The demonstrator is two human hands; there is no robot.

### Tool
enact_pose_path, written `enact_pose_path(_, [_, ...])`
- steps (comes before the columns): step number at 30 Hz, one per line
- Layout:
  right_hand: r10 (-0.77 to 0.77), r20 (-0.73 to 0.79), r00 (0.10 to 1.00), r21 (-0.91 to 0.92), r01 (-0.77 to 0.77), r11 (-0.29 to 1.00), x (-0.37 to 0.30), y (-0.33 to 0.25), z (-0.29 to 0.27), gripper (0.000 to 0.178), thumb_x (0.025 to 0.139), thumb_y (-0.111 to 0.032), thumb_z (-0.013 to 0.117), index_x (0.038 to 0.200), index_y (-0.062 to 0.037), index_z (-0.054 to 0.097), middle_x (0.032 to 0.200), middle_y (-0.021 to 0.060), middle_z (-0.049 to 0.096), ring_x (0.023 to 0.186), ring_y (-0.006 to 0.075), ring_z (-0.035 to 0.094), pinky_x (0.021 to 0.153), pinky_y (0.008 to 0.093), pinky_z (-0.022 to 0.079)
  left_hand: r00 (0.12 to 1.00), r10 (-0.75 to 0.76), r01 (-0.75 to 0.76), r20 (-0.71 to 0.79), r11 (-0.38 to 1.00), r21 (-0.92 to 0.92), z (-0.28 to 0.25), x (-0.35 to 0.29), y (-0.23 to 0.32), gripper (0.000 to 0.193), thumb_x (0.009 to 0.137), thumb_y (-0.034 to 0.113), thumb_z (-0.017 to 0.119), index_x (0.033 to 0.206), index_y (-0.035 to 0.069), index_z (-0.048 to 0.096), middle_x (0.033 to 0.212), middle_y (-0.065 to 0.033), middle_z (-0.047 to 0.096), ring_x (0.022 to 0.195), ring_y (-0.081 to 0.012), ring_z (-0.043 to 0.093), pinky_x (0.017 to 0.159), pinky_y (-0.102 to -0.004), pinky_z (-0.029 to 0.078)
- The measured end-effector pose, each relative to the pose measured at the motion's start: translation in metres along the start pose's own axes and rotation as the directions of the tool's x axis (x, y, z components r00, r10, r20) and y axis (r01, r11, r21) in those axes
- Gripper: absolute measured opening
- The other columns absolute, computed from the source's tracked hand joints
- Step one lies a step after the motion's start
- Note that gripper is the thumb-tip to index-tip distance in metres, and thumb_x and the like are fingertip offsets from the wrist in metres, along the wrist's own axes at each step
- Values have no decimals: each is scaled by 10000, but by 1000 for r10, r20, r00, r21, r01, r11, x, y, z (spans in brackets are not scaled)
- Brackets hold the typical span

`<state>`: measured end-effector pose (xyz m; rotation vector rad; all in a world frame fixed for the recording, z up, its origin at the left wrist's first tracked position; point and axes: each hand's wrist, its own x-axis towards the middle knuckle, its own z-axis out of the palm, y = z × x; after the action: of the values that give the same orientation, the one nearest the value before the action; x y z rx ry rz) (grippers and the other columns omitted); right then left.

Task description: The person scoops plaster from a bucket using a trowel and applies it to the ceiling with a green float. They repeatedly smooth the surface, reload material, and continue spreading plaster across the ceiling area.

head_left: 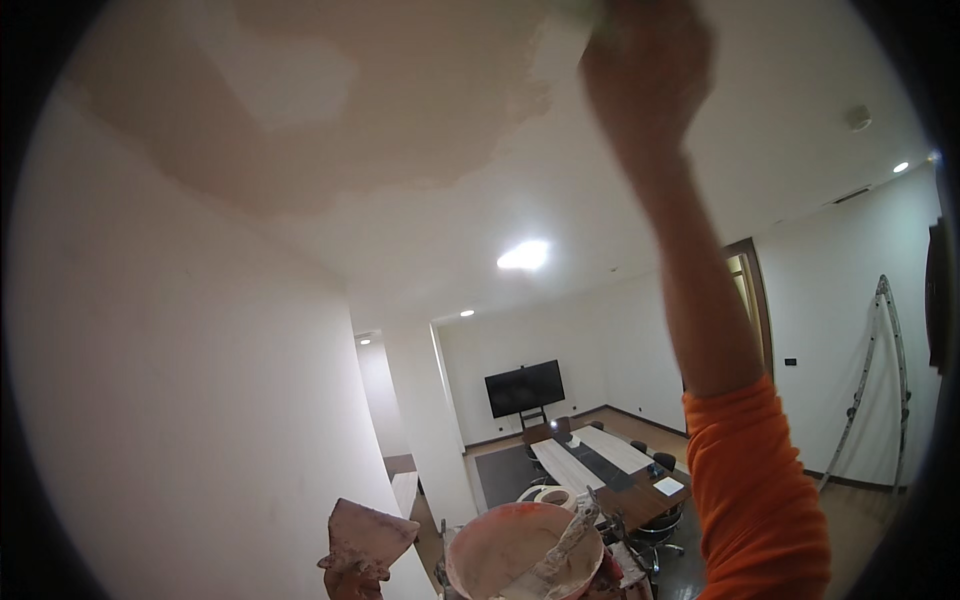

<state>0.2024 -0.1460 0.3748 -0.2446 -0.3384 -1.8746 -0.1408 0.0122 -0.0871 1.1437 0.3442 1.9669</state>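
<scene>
Right hand (650, 75) (blurred) near ceiling (450, 110)

Your sleeve (755, 490): orange; ceiling (790, 60) wht w/ blotchy tan patch (420, 90).
Your bucket (475, 560): pinkish w/ orange-red rim; blade (368, 530) pale pink; TV (525, 388) blk; table (642, 503) brn w/ pale & dk stripes.

Pinkish-beige ceiling patch (420, 110): plaster-like coat; matt; ragged edges.
White ceiling (790, 70): painted in appearance; matt, smooth.
White wall at left (200, 360): painted in appearance; smooth, low sheen.
Flat pale-pink hand-held plate (370, 530): crusted with paste; rough lower edge; base material hidden.
Round pink-rimmed bucket (485, 550): plastic in appearance; interior smeared, matt.
Orange sleeve (750, 470): cloth; matt, creased.
Black rectangular screen (525, 388): smooth, slightly glossy.
Long brown-and-pale table (647, 500): wood in appearance; smooth.
Grey A-shaped ladder (904, 385): metal in appearance; spotted.
</scene>
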Motion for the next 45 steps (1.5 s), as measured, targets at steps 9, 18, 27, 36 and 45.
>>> enact_pose_path(9, [7,277,961,-242,63,968,-53,-13,45,552,845,-250,566,1392,-299,520,1343,-24,550,1233,163,486,1036,375,354,997,-81,81,-10,997,-22,-1,-4,11,201,864,-18,566,1061,-11,528,958,-116,609,742,-202,648,666,-307,562])
enact_pose_path(18, [-92,498,862,306,-76,949,-265,-41,49,473,798,-6,596,1237,-170,661,1282,14,594,1114,238,577,979,436,455,997,-58,56,-60,998,-30,15,-6,19,218,866,-11,575,1082,-13,543,957,-112,606,743,-199,628,660,-287,549])
enact_pose_path(27, [67,179,982,98,-85,992,-81,-29,65,605,818,27,499,1402,-128,512,1467,87,478,1363,312,432,1098,485,366,998,-47,49,30,997,-61,-8,-6,1,238,879,-17,560,1114,-3,528,914,-99,598,737,-187,632,632,-271,537])
enact_pose_path(36, [24,369,929,229,-115,967,-139,-22,15,425,890,-16,505,1296,-91,606,1352,57,591,1254,252,546,1039,427,430,999,-49,50,11,999,-14,11,-9,25,236,888,13,541,1121,-8,518,947,-121,622,709,-204,637,631,-268,530])
enact_pose_path(45, [112,-90,990,-122,-122,985,41,43,22,396,831,57,630,1199,-82,676,1226,149,661,1153,298,612,998,428,483,996,-84,84,3,994,-67,0,-14,18,211,901,5,558,1103,6,496,873,-126,622,718,-213,630,658,-309,529])
